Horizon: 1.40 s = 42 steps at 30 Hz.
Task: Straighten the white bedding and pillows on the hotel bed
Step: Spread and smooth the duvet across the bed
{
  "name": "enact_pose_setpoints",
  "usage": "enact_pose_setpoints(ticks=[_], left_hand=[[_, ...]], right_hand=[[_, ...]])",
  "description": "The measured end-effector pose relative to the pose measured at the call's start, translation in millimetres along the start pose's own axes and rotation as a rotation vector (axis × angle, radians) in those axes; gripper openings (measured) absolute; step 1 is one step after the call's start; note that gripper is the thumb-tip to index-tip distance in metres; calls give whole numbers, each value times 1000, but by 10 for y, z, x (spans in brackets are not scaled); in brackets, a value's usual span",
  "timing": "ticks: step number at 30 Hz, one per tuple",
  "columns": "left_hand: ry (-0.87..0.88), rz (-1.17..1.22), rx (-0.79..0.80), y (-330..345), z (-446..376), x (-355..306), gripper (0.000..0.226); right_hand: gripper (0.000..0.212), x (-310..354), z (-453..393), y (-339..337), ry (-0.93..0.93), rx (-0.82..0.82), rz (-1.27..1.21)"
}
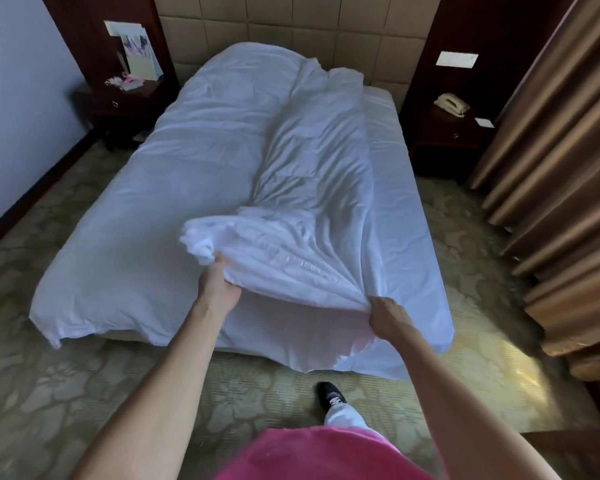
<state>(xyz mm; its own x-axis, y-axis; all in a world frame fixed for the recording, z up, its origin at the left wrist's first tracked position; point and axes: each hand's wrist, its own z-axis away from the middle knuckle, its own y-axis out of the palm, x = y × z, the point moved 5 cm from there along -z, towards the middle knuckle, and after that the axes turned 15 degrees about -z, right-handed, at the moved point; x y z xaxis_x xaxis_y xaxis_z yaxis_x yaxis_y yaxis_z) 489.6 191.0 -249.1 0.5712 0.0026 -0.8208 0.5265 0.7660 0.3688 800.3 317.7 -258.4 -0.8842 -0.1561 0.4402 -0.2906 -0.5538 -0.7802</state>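
Note:
A white duvet (174, 174) covers the left and middle of the bed, with its right part folded back over itself in a rumpled ridge (312, 157). At the foot of the bed my left hand (219, 285) grips the bunched, folded-over edge of the duvet. My right hand (387, 315) pinches a gathered fold of the same duvet nearer the right corner. The edge between my hands is lifted off the mattress. A strip of white sheet (395, 188) shows bare along the bed's right side. A rounded bulge (243, 64) under the duvet lies at the headboard; no pillow shows plainly.
Dark nightstands flank the bed: the left one (118, 98) holds cards and small items, the right one (454, 129) a telephone (451, 104). Brown curtains (561, 168) hang at the right. Patterned carpet (84, 393) surrounds the bed. My shoe (330, 396) stands at the foot.

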Motion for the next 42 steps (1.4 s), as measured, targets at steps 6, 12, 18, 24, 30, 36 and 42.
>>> enact_pose_setpoints(ticks=[6, 12, 18, 24, 30, 36, 42], left_hand=[[-306, -151, -223, -420, 70, 258, 44], [-656, -432, -252, -917, 389, 799, 9], [-443, -739, -217, -929, 491, 737, 13], [-297, -1115, -83, -987, 590, 678, 17], [-198, -1309, -5, -1093, 627, 477, 20], [-166, -1252, -70, -1419, 520, 117, 21], [-213, -1192, -175, -2250, 414, -253, 15]], right_hand=[[56, 103, 121, 166, -43, 126, 113], [40, 98, 189, 401, 46, 349, 128], [16, 193, 286, 632, 61, 388, 114], [25, 356, 291, 776, 23, 354, 48], [32, 936, 202, 833, -104, 272, 45], [31, 1739, 76, 1029, -252, 250, 70], [29, 2686, -154, 1806, -348, 403, 140]])
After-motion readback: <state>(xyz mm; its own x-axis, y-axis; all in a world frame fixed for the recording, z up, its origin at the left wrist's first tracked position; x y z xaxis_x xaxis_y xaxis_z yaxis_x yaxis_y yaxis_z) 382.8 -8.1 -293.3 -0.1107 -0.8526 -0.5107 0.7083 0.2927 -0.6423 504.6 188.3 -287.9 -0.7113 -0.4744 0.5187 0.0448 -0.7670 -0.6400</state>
